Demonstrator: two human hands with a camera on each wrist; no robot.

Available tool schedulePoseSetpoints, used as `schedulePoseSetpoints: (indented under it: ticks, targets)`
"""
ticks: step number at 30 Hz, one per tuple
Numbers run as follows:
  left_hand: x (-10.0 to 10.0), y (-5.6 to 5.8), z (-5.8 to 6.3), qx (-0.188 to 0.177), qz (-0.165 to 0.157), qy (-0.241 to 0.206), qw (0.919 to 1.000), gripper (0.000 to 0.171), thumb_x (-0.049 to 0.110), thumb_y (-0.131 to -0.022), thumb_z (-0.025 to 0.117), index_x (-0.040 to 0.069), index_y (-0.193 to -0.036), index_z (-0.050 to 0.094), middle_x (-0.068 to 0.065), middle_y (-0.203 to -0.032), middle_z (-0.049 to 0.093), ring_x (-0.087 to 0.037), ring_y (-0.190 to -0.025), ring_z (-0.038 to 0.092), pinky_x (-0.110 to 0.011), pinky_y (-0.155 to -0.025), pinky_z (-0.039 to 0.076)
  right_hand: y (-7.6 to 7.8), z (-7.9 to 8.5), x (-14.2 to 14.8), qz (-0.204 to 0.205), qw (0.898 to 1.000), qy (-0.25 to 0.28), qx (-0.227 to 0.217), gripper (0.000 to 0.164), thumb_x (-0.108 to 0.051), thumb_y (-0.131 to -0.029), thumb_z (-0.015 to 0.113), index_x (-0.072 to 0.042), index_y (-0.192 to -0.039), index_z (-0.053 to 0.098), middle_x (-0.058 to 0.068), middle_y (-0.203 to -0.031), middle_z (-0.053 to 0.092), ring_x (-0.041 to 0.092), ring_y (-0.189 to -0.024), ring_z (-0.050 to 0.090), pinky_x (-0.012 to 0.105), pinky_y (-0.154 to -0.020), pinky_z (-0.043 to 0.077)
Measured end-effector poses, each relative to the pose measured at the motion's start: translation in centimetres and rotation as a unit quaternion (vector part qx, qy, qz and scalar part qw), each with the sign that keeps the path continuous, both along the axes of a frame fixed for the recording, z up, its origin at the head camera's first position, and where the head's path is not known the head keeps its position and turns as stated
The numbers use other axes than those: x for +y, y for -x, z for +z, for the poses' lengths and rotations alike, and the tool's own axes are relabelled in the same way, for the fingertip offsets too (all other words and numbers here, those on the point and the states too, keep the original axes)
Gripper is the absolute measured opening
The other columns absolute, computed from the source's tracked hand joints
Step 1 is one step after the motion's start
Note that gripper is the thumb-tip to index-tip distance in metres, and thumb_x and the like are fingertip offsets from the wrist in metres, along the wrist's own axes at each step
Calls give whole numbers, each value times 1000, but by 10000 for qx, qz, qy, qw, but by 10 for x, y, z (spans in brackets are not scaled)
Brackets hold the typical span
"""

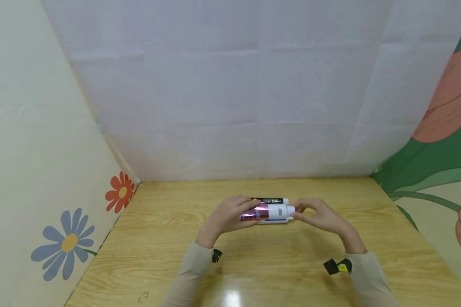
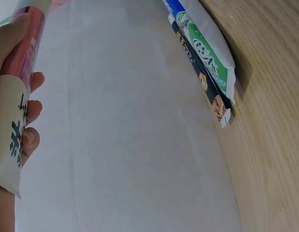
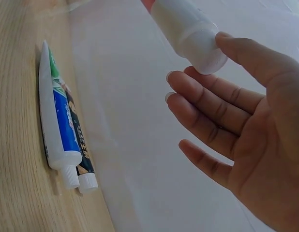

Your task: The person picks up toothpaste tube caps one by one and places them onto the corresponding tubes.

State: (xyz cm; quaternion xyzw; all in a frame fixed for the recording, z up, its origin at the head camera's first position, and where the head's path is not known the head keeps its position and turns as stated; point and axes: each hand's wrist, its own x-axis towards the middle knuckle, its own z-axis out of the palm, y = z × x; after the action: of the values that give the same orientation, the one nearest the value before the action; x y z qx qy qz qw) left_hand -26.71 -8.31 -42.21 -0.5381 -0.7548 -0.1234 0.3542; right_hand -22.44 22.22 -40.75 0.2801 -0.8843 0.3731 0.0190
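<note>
My left hand grips a pink and white toothpaste tube, which is held level above the table with its cap to the right. In the left wrist view the fingers curl round the tube's pink part, and its flat cream end points down past the palm. My right hand pinches the white cap between thumb and forefinger. Its other fingers are loosely extended in the right wrist view. Below the held tube lie a white, blue and green toothpaste tube and a black toothpaste tube, side by side.
The wood-grain table carries the two lying tubes near its middle. A white cloth hangs behind the table. Walls with painted flowers stand at both sides. Black straps sit at the wrists.
</note>
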Motion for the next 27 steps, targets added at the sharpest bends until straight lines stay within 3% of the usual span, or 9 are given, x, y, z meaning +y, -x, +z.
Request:
schedulePoseSetpoints:
  ticks: [8,19,27]
  targets:
    - [1,-1,-1,-70,26,34,10000,56,41,-70,79,10,-114,64,-1,-97,65,-12,-83,63,-23,-72,54,0,-2,1,40,9998,79,-178,15,-33,-91,58,-21,-97,66,1,-83,67,7,-79,59,53,-85,43]
    - [2,-1,1,-18,-33,-18,10000,57,39,-67,81,9,-113,65,-2,-96,65,-12,-82,63,-23,-71,54,1,-1,1,116,9996,154,-212,18,-29,-94,54,-17,-88,66,-8,-76,63,8,-75,59,50,-82,45]
    - [0,-3,2,-5,-11,-19,10000,57,40,-68,80,10,-113,64,-2,-96,65,-12,-82,63,-23,-71,54,2,-2,1,235,9996,84,-141,22,-24,-97,48,-22,-82,63,-10,-76,64,7,-75,60,49,-82,45]
